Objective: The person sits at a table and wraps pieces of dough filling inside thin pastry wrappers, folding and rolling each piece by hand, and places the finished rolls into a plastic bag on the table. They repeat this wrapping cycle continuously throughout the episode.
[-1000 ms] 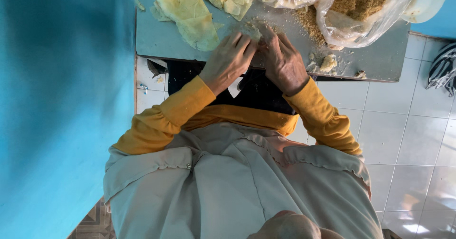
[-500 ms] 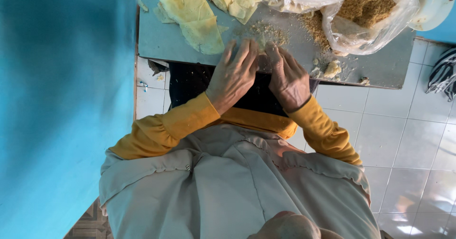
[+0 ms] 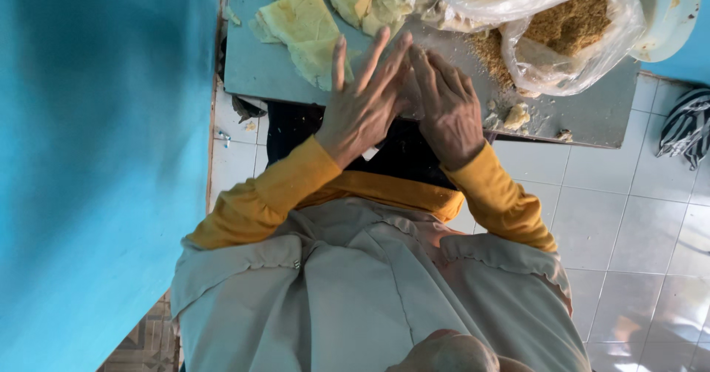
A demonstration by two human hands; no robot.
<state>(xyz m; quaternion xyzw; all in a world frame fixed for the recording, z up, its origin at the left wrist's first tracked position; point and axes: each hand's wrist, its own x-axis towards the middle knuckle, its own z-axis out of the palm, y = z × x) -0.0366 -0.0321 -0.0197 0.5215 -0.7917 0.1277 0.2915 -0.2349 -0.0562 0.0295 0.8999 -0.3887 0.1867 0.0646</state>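
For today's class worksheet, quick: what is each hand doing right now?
Left hand: open, fingers spread, pressed against the right hand; no grip seen.
Right hand: fingers flat over the grey metal table; anything held is hidden.

Place: I read this as a small home food-prep corner | worktop (image 3: 266, 76) with flat dough sheets (image 3: 299, 21) | plastic bag of brown crumbs (image 3: 573, 28) | white floor tiles (image 3: 629, 217) | turquoise wall (image 3: 96, 157)
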